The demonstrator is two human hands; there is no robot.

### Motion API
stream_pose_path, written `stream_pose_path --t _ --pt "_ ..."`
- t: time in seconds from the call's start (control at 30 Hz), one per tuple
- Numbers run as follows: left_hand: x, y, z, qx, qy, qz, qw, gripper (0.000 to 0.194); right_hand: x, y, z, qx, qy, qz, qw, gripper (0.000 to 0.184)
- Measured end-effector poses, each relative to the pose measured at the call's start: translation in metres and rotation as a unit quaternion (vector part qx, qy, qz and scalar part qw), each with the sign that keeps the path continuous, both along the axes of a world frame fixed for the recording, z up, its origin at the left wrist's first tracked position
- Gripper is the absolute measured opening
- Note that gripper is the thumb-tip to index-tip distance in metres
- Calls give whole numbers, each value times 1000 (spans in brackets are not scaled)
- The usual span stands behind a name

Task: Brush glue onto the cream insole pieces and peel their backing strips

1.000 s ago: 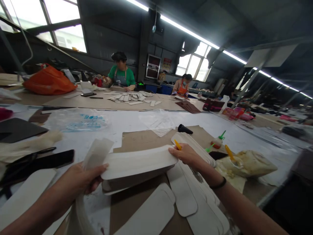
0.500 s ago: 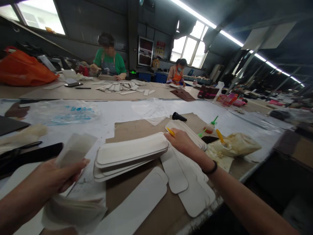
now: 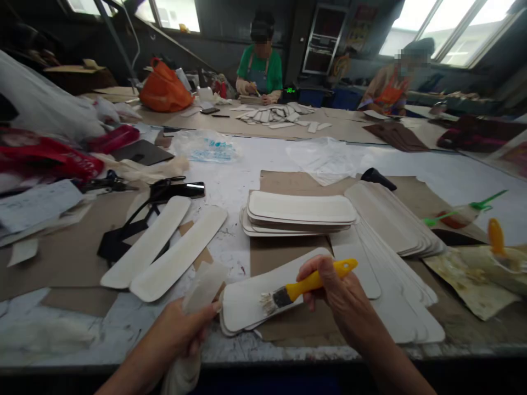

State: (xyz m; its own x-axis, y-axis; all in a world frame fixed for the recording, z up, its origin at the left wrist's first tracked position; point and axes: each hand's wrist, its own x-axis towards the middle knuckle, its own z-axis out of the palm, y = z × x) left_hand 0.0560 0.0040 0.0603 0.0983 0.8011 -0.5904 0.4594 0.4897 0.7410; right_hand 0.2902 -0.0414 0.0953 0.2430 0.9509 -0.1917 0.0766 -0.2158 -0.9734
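Note:
My right hand (image 3: pixel 343 299) is closed round the yellow handle of a paintbrush (image 3: pixel 307 285). Its bristles, with whitish stuff on them, rest on a white rounded panel (image 3: pixel 251 299) that overlaps another. Between the thumb and fingers of my left hand (image 3: pixel 181 329) is a bundle of thin pale strips (image 3: pixel 206 282); the thumb reaches the panel's left end. Just beyond lies a stack of white panels (image 3: pixel 302 207). More panels fan out (image 3: pixel 395 296) to the right, beside another long pile (image 3: pixel 382 216). Two single panels (image 3: pixel 179 255) lie at the left.
A glue-stained container (image 3: pixel 481 269) with a second yellow-handled brush (image 3: pixel 496 236) stands at the right, near a green-tipped bottle (image 3: pixel 459 215). Scissors (image 3: pixel 109 181), black straps and a red bag (image 3: pixel 45 156) crowd the left. Across the table two people sit working; an orange bag (image 3: pixel 164 88) is there.
The view has swung left. My right hand has come from the stacks to the near panel, bringing the brush onto it. My left hand, still holding the strips, is now at that panel's left end.

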Motion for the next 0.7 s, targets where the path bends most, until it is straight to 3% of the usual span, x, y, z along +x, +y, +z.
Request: stream_pose_path --t 0.13,0.27,0.43,0.7 --pt "5 -7 -12 -49 -66 -37 996 47 -33 3 -25 -26 65 12 997 41" --pt "5 -5 -21 -48 -77 -40 995 45 -43 4 -38 -41 30 20 999 30" --pt "4 -6 -21 -43 -79 -34 995 41 -24 -1 -30 -28 -151 4 988 25" --pt "5 -6 -25 -46 -62 -16 997 49 30 -7 -18 -7 -362 -69 930 22"
